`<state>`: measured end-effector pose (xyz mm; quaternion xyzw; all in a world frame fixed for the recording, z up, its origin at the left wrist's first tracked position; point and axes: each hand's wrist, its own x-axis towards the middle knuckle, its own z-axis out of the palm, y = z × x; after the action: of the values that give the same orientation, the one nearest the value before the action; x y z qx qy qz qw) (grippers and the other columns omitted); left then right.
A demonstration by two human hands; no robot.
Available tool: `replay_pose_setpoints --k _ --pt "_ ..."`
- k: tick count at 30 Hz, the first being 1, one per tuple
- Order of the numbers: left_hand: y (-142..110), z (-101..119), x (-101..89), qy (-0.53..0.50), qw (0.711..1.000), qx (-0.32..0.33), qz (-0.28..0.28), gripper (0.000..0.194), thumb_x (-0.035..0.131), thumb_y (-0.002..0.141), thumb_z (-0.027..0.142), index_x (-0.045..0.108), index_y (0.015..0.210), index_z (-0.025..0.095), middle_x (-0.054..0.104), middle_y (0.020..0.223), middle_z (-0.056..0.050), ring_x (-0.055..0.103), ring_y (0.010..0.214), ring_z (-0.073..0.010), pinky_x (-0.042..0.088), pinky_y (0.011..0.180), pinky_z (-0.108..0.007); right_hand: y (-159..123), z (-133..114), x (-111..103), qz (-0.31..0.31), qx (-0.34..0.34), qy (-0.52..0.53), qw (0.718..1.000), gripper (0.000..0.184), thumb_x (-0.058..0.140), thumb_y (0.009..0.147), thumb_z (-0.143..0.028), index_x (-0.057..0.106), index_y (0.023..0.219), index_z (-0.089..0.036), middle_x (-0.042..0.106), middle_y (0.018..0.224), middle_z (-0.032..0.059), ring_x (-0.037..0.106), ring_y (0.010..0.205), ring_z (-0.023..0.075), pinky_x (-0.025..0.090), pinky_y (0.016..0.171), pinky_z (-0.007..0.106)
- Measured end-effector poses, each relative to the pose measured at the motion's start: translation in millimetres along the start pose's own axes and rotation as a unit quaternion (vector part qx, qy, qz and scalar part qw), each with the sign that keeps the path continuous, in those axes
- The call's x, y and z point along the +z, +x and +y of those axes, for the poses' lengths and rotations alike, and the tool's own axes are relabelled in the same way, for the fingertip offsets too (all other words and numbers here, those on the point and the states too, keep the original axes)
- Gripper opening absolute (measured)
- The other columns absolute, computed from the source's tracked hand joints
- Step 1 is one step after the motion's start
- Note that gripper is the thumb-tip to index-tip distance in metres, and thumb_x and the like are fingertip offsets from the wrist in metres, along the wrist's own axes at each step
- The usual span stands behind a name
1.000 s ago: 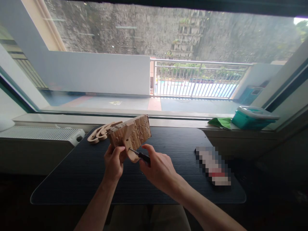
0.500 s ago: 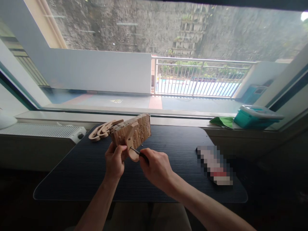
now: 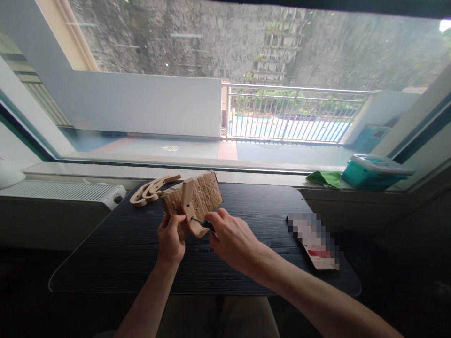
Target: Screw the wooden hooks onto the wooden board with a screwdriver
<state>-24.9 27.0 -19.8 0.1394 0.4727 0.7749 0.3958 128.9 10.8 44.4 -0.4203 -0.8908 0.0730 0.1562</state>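
A carved wooden block (image 3: 202, 195) with a wooden hook piece (image 3: 188, 209) on its face is held above the black table (image 3: 105, 253). My left hand (image 3: 171, 239) grips the block's lower left end, fingers closed round it. My right hand (image 3: 230, 237) is closed on a small black-handled screwdriver (image 3: 204, 223); its tip meets the lower part of the hook piece. Two loose wooden hooks (image 3: 148, 191) lie on the table behind the block, at the far left.
A blurred flat object (image 3: 313, 239) lies on the table's right side. A teal box (image 3: 373, 171) and a green cloth (image 3: 326, 178) rest on the window sill at right. A white radiator (image 3: 59, 192) stands left of the table.
The block has tilted slightly and my right hand has shifted up and turned on the screwdriver. The view has moved a little.
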Motion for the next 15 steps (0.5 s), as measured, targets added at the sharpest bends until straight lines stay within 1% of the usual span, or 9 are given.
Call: replay_pose_setpoints --k 2,4,6,8,10,12,13,15 --pt "0 0 0.1 0.005 1.000 -0.001 -0.003 0.022 0.066 0.049 0.019 0.057 0.068 0.018 0.063 0.063 0.004 0.059 0.056 -0.0123 0.046 0.053 -0.023 -3 0 1 0.000 -0.055 -0.065 0.996 0.022 0.041 0.086 -0.009 0.054 0.101 -0.018 0.060 0.092 0.0056 0.058 0.072 0.0161 0.037 0.054 0.027" --pt "-1 0 0.9 0.007 1.000 -0.005 -0.009 0.021 0.066 0.049 0.019 0.057 0.068 0.018 0.063 0.063 0.003 0.059 0.055 -0.0124 0.045 0.052 -0.022 -6 1 5 0.006 -0.106 -0.122 0.987 0.022 0.039 0.087 -0.006 0.054 0.100 -0.016 0.059 0.089 0.0060 0.056 0.072 0.0169 0.038 0.053 0.028" --pt "-2 0 2.5 0.004 1.000 -0.003 -0.014 0.022 0.067 0.048 0.019 0.058 0.069 0.019 0.063 0.062 0.003 0.059 0.055 -0.0125 0.044 0.050 -0.021 -7 3 10 0.021 -0.132 -0.153 0.979 0.021 0.040 0.087 -0.006 0.053 0.101 -0.015 0.058 0.087 0.0057 0.055 0.071 0.0175 0.039 0.051 0.028" --pt "-2 0 4.9 0.004 1.000 0.006 -0.021 0.023 0.067 0.048 0.018 0.059 0.069 0.018 0.063 0.062 0.004 0.059 0.055 -0.0124 0.044 0.050 -0.021 -7 4 16 0.038 -0.135 -0.145 0.980 0.019 0.040 0.087 -0.007 0.054 0.097 -0.016 0.058 0.084 0.0050 0.055 0.069 0.0172 0.039 0.051 0.027" --pt "-2 1 7.0 0.003 0.999 0.023 -0.030 0.024 0.068 0.048 0.019 0.061 0.071 0.018 0.063 0.062 0.005 0.059 0.055 -0.0121 0.045 0.051 -0.021 -4 5 22 0.065 -0.093 -0.082 0.990 0.018 0.040 0.089 -0.011 0.057 0.093 -0.016 0.060 0.083 0.0047 0.055 0.067 0.0158 0.040 0.053 0.027" --pt "-2 2 7.7 0.002 0.998 0.042 -0.036 0.025 0.068 0.048 0.019 0.061 0.072 0.018 0.063 0.063 0.005 0.059 0.057 -0.0120 0.046 0.054 -0.022 0 6 28 0.095 -0.013 0.042 0.995 0.019 0.041 0.090 -0.017 0.060 0.090 -0.016 0.063 0.082 0.0043 0.057 0.067 0.0138 0.042 0.059 0.025" --pt "-1 2 7.3 0.002 0.998 0.051 -0.037 0.024 0.067 0.049 0.019 0.061 0.072 0.018 0.063 0.063 0.005 0.059 0.057 -0.0118 0.046 0.055 -0.022 2 8 31 0.102 0.036 0.121 0.987 0.020 0.043 0.090 -0.021 0.062 0.090 -0.016 0.065 0.081 0.0039 0.058 0.068 0.0129 0.042 0.062 0.024" --pt "0 1 4.6 0.007 0.997 0.069 -0.037 0.022 0.067 0.051 0.019 0.061 0.072 0.018 0.062 0.062 0.006 0.059 0.058 -0.0110 0.046 0.057 -0.021 7 11 34 0.091 0.115 0.266 0.953 0.022 0.046 0.089 -0.027 0.065 0.088 -0.016 0.067 0.078 0.0029 0.058 0.069 0.0122 0.042 0.064 0.023"
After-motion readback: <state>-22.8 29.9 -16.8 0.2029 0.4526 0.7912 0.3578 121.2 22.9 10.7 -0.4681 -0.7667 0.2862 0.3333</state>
